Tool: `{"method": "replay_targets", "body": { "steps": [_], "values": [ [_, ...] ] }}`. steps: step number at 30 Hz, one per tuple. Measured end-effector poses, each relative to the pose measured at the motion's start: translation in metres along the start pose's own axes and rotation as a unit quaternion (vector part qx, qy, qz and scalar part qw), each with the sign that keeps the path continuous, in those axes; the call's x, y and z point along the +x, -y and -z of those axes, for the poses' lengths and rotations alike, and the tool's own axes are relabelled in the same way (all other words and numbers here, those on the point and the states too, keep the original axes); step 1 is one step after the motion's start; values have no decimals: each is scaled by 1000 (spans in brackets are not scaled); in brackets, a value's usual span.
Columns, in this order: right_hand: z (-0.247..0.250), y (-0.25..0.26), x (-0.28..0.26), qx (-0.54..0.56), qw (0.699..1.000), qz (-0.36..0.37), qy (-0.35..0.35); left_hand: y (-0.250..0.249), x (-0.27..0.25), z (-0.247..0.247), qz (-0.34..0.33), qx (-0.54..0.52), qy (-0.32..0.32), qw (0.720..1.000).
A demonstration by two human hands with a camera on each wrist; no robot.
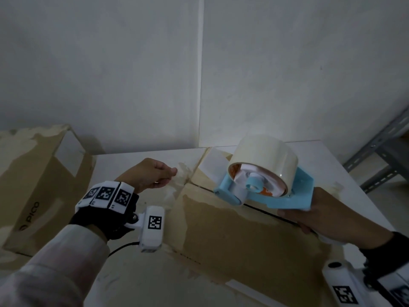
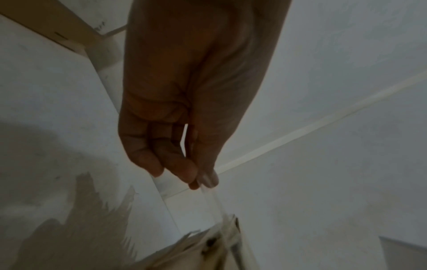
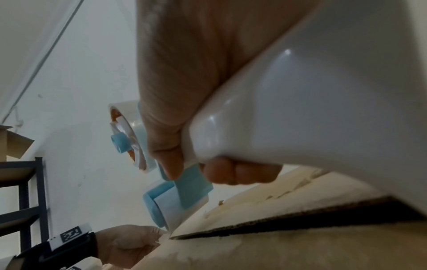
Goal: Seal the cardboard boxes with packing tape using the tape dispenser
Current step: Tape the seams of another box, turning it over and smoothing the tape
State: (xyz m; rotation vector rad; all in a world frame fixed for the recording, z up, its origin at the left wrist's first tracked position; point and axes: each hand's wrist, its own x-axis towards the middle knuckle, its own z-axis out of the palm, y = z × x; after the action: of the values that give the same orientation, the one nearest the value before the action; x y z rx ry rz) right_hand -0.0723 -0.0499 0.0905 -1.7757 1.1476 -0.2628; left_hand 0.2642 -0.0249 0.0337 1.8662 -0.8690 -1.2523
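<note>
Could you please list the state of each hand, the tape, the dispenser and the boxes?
left hand: pinching the tape end.
right hand: gripping the tape dispenser.
tape end: pulled out.
near box: top seam untaped.
far box: flaps shut.

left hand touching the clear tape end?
Touching. The left wrist view shows the left hand pinching the clear packing tape strip between thumb and fingertips; the strip runs from the pinch without a gap.
</note>
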Motion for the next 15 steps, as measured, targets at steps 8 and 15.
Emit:
{"method": "replay_targets", "body": {
  "steps": [8,15],
  "values": [
    [-1,-4,5,-26,1000,0,4,1,7,5,12,38,43,998],
    [-2,-5,8,-33,999,-11,13,7,15,8,-10,42,70,997]
  ]
}}
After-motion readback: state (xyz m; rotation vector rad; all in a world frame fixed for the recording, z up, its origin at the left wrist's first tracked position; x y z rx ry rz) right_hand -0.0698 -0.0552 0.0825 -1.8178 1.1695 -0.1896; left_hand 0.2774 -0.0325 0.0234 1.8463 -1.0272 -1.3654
